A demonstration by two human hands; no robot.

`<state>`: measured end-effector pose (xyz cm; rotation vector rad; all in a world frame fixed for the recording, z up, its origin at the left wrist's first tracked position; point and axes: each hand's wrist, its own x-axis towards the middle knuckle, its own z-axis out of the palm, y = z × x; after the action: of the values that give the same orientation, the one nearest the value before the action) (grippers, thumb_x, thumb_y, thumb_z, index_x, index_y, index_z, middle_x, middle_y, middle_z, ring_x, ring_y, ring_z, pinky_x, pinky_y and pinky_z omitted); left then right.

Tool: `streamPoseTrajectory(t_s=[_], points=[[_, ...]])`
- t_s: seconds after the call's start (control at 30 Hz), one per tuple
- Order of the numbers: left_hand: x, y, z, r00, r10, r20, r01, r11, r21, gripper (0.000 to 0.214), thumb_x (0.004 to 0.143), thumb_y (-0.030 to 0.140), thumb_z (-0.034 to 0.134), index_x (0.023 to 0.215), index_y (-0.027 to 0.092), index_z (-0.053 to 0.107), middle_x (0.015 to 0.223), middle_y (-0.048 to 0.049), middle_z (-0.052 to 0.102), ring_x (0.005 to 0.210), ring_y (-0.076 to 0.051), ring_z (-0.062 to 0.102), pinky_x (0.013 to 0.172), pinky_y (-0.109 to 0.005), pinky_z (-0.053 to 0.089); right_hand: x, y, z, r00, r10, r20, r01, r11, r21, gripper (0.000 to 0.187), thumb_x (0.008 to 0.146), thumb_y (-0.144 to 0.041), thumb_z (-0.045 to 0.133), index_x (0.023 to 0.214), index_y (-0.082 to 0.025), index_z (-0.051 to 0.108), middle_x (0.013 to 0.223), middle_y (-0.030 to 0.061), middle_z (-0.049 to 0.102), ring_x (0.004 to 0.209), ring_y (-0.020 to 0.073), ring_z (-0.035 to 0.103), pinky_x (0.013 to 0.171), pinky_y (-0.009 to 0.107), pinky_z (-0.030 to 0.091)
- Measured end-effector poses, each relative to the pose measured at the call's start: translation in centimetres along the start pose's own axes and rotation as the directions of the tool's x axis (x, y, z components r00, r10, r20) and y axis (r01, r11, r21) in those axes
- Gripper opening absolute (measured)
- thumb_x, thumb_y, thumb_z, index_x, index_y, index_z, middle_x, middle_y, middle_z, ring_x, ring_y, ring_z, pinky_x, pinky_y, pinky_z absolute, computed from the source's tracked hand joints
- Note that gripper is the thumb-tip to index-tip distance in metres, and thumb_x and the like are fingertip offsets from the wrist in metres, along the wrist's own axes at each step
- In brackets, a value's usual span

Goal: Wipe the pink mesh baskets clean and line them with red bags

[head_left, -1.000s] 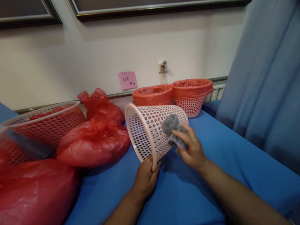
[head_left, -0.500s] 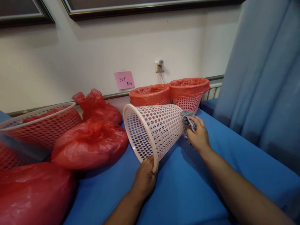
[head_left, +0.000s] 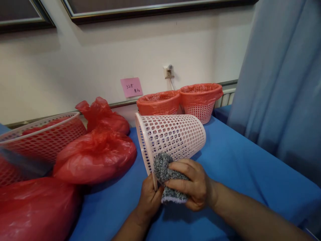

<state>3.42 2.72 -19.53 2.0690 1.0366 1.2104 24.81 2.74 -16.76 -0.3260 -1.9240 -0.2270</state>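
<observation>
A pale pink perforated plastic wastebasket [head_left: 173,135] lies on its side above the blue-covered surface, its mouth turned to the left. My left hand [head_left: 147,197] grips the lower edge of its rim, thumb in front. In my right hand [head_left: 194,184] is a bunched grey speckled cloth [head_left: 167,170], fingers wrapped over it. The cloth presses against the basket's outer wall close to the rim, right beside my left hand. The inside of the basket is mostly hidden.
Tied red plastic bags [head_left: 96,157] lie at the left, by a large pink basket [head_left: 50,137] holding red plastic. Two baskets lined with red bags, one [head_left: 159,103] and another [head_left: 200,103], stand at the back. A blue curtain [head_left: 278,90] hangs at the right.
My right hand has brought the cloth from the basket's base to near its rim. The basket has turned, so its side faces me more and its mouth less.
</observation>
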Motion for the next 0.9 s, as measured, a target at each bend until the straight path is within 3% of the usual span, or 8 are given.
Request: streamPoseTrajectory(t_s=[0.13,0.33,0.4,0.53,0.63,0.7,0.8,0.9], points=[[0.2,-0.2,-0.1,0.999,0.013,0.043,-0.014,1.0,0.02,0.036,0.103,0.039,0.051,0.127,0.02,0.072,0.122,-0.0093,0.076,0.113,-0.025,0.072,0.105,-0.042,0.057,-1.0,2.8,-0.4,0.944,0.283,-0.172,-0.314,0.929,-0.193,0.049,0.079,-0.014,0.055,0.127,-0.024,0.062,0.138,0.0134,0.057,0.124,0.0293,0.06,0.101,0.05,0.054],[0.3,-0.1,-0.1,0.994,0.042,0.101,-0.05,0.996,0.075,0.042,0.105,0.036,0.048,0.142,0.023,0.062,0.139,-0.0099,0.068,0.133,-0.027,0.062,0.116,-0.047,0.05,-3.8,10.5,-2.6,0.564,0.659,-0.497,-0.82,0.519,-0.242,0.048,0.077,-0.017,0.056,0.124,-0.021,0.065,0.129,0.0145,0.061,0.123,0.0342,0.061,0.108,0.061,0.049],[0.4,-0.2,0.0,0.99,0.045,0.132,-0.06,0.991,0.115,0.043,0.105,0.034,0.047,0.145,0.023,0.06,0.143,-0.0098,0.066,0.136,-0.027,0.059,0.118,-0.048,0.047,-3.7,10.4,-2.7,0.618,0.632,-0.467,-0.779,0.57,-0.261,0.049,0.077,-0.016,0.057,0.125,-0.022,0.065,0.131,0.0138,0.06,0.124,0.0333,0.061,0.108,0.059,0.049],[0.5,-0.3,0.3,0.98,0.045,0.193,-0.085,0.976,0.199,0.042,0.105,0.033,0.046,0.143,0.024,0.061,0.141,-0.0106,0.066,0.13,-0.028,0.061,0.116,-0.049,0.048,-1.7,5.1,-1.6,0.913,0.353,-0.203,-0.401,0.865,-0.3,0.056,0.081,-0.014,0.057,0.136,-0.025,0.06,0.145,0.0138,0.052,0.132,0.0319,0.055,0.107,0.054,0.051],[0.6,-0.2,0.4,0.97,0.097,0.222,-0.132,0.98,0.149,0.038,0.105,0.035,0.047,0.137,0.025,0.065,0.131,-0.0095,0.07,0.116,-0.026,0.067,0.106,-0.043,0.055,-0.4,0.9,-0.5,0.994,0.093,-0.057,-0.102,0.977,-0.186,0.054,0.086,-0.017,0.053,0.139,-0.026,0.058,0.145,0.0126,0.051,0.129,0.029,0.056,0.103,0.049,0.055],[0.6,-0.2,0.4,0.967,0.103,0.234,-0.138,0.981,0.136,0.038,0.105,0.035,0.046,0.137,0.025,0.064,0.13,-0.0088,0.071,0.116,-0.026,0.066,0.104,-0.041,0.055,-0.2,0.3,-0.2,0.998,0.05,-0.048,-0.057,0.987,-0.151,0.053,0.087,-0.017,0.052,0.139,-0.028,0.058,0.144,0.0114,0.052,0.128,0.0282,0.057,0.101,0.048,0.056],[0.7,-0.2,0.2,0.97,0.06,0.237,-0.113,0.97,0.217,0.04,0.106,0.032,0.043,0.142,0.024,0.06,0.135,-0.0099,0.067,0.124,-0.026,0.062,0.111,-0.043,0.05,-1.4,3.5,-0.6,0.946,0.288,-0.15,-0.316,0.921,-0.228,0.055,0.083,-0.014,0.055,0.135,-0.028,0.061,0.144,0.0111,0.054,0.13,0.03,0.057,0.105,0.052,0.053],[0.7,-0.4,0.2,0.966,0.042,0.256,-0.115,0.953,0.28,0.036,0.106,0.031,0.044,0.135,0.023,0.064,0.126,-0.0093,0.07,0.117,-0.024,0.065,0.108,-0.043,0.052,-3.7,9.1,-2.0,0.693,0.614,-0.378,-0.716,0.647,-0.264,0.051,0.078,-0.014,0.057,0.127,-0.025,0.067,0.139,0.0118,0.058,0.128,0.0312,0.059,0.111,0.054,0.049]])
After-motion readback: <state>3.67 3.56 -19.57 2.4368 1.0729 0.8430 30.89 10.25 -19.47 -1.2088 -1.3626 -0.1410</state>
